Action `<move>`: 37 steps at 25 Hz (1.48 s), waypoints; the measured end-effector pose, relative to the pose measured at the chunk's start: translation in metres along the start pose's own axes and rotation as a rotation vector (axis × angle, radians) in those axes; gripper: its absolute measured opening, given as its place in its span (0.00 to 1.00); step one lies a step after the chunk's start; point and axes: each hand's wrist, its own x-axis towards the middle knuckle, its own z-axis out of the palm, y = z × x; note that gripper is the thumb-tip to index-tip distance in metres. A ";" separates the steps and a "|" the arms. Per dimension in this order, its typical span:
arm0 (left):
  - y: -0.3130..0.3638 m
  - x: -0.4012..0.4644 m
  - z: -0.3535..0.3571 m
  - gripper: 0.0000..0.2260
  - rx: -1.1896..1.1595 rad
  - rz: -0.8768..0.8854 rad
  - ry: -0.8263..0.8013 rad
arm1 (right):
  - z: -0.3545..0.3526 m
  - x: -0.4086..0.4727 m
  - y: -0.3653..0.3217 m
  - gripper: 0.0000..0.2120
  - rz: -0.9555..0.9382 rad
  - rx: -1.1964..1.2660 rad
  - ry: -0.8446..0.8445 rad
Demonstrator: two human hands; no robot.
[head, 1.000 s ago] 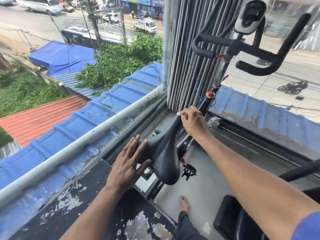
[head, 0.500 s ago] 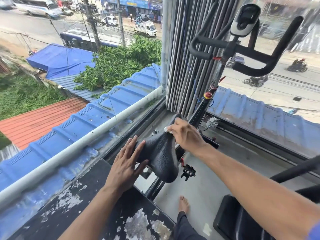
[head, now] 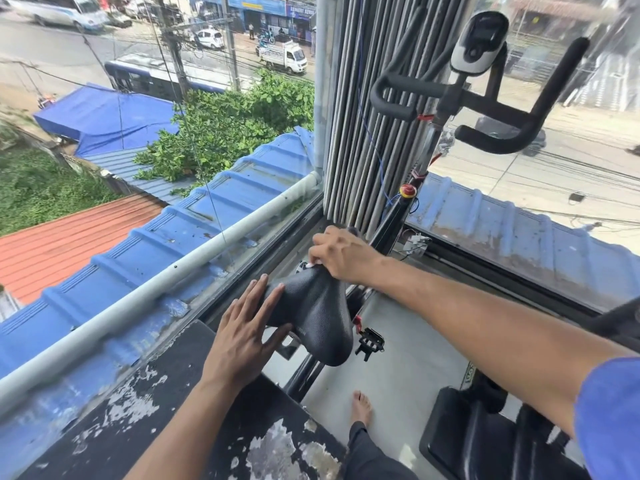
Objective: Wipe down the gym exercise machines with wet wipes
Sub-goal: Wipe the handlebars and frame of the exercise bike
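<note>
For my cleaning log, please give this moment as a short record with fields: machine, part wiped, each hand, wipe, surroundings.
machine: exercise bike by the window
part wiped: black saddle, at its narrow front
left hand: flat, fingers straight, resting on saddle side
right hand: curled over the saddle nose, pressing the wipe
wipe: white, mostly hidden under fingers
surroundings: handlebars, pedal, bare foot

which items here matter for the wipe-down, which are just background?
In play: right hand pinching wet wipe on bike saddle; left hand steadying it.
Lying about: handlebars, console, pedal, blinds.
</note>
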 end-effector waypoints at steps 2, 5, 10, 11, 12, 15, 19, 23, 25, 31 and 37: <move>0.000 0.000 0.001 0.30 0.001 0.012 0.008 | -0.022 0.013 0.031 0.14 0.105 -0.014 -0.083; -0.003 -0.001 -0.001 0.30 -0.003 0.010 0.015 | -0.046 0.033 0.055 0.12 0.278 0.031 -0.271; -0.004 0.000 0.000 0.30 -0.004 0.020 0.024 | -0.056 0.057 0.036 0.13 0.228 0.037 -0.487; -0.004 0.000 0.000 0.30 -0.005 0.016 0.027 | -0.055 0.060 0.025 0.13 0.191 0.053 -0.518; -0.005 0.000 0.000 0.31 -0.010 0.015 0.029 | -0.052 0.060 0.013 0.14 0.138 0.051 -0.543; -0.005 -0.001 0.000 0.31 -0.014 0.022 0.041 | -0.048 0.047 -0.005 0.16 -0.014 -0.005 -0.499; -0.005 0.001 0.001 0.31 -0.041 0.018 0.036 | -0.048 0.017 0.034 0.12 0.051 -0.023 -0.273; -0.004 0.000 0.001 0.31 -0.045 0.012 0.031 | -0.011 -0.008 0.048 0.13 0.217 -0.020 0.104; -0.004 0.000 0.000 0.31 -0.042 0.007 0.029 | 0.006 -0.020 0.026 0.12 0.249 0.083 0.256; -0.005 0.002 0.001 0.31 -0.057 -0.008 0.017 | 0.034 -0.104 -0.065 0.08 0.322 0.486 0.494; -0.003 0.002 0.000 0.31 -0.053 -0.013 0.000 | 0.046 -0.155 -0.094 0.14 0.443 0.655 0.493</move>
